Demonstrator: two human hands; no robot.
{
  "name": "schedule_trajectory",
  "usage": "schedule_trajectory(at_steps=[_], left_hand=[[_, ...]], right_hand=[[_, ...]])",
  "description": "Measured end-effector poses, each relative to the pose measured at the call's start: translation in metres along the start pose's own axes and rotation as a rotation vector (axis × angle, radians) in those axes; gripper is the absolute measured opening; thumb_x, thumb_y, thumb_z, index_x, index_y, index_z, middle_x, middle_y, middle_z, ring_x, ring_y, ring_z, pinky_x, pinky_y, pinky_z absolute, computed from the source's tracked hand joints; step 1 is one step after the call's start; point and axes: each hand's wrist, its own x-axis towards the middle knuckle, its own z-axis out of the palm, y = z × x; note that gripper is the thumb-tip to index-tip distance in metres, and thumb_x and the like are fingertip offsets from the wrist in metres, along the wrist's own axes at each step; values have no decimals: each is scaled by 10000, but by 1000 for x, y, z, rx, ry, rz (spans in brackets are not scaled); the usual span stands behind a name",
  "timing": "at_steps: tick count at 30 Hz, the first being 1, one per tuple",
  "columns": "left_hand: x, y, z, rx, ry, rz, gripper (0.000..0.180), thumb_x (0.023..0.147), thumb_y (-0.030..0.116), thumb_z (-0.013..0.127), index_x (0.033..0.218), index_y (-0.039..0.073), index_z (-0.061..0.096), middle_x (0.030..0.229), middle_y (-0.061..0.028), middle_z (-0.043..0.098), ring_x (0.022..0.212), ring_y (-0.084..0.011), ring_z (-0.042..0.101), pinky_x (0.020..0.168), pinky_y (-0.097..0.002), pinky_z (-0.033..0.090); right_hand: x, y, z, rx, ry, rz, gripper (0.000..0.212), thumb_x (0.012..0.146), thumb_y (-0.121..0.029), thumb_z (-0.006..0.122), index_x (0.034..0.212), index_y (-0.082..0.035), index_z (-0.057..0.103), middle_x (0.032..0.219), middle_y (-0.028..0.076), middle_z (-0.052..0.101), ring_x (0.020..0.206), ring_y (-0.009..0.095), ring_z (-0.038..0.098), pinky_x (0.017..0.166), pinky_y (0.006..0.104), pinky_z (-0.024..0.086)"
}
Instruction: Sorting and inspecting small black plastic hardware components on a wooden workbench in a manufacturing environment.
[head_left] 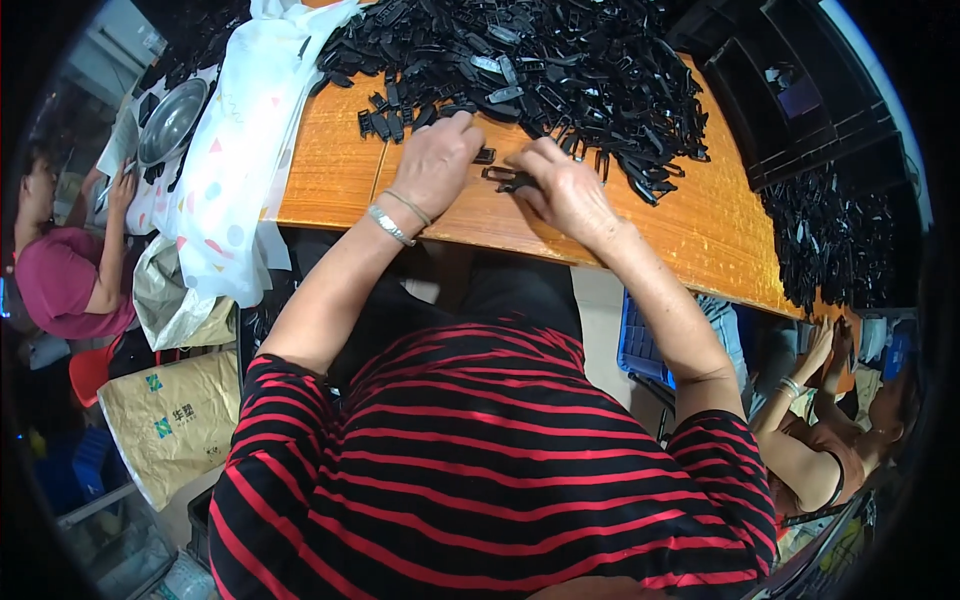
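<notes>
A large heap of black plastic buckle parts covers the far side of the wooden table. My left hand, with a bracelet at its wrist, is curled over the tabletop. One small black buckle part juts out at its fingertips. Just to the right, my right hand grips a black slotted buckle piece between thumb and fingers, low over the wood. The two hands are close but apart. Some loose parts lie beyond my left hand, at the heap's near edge.
Patterned plastic sheeting hangs over the table's left edge, with a metal bowl beyond it. Black crates and another pile of black parts stand at right. One person sits on each side. A paper sack is at lower left.
</notes>
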Motion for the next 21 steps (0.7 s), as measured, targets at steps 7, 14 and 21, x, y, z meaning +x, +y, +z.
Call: schedule_trajectory(at_steps=[7, 14, 21], left_hand=[[-14, 3, -19, -49, 29, -95, 112, 814, 112, 661, 907, 49, 650, 871, -93, 570, 804, -302, 587, 690, -387, 497], [-14, 4, -14, 55, -77, -56, 183, 759, 95, 708, 932, 61, 661, 874, -75, 586, 880, -268, 560, 737, -364, 498], [-15, 11, -22, -104, 54, -88, 235, 762, 78, 708, 993, 56, 669, 879, -93, 620, 878, -274, 583, 754, -348, 499]], right_hand=[[-2, 4, -3, -86, -142, 93, 274, 780, -73, 719, 1033, -48, 617, 943, 120, 610, 846, 347, 630, 712, 416, 514], [-3, 5, -9, 173, -87, 175, 161, 829, -82, 693, 955, -16, 619, 903, 136, 611, 807, 298, 621, 712, 378, 492], [-18, -4, -18, 71, -56, 281, 110, 868, -85, 641, 946, -9, 625, 921, 136, 601, 768, 303, 605, 709, 387, 488]])
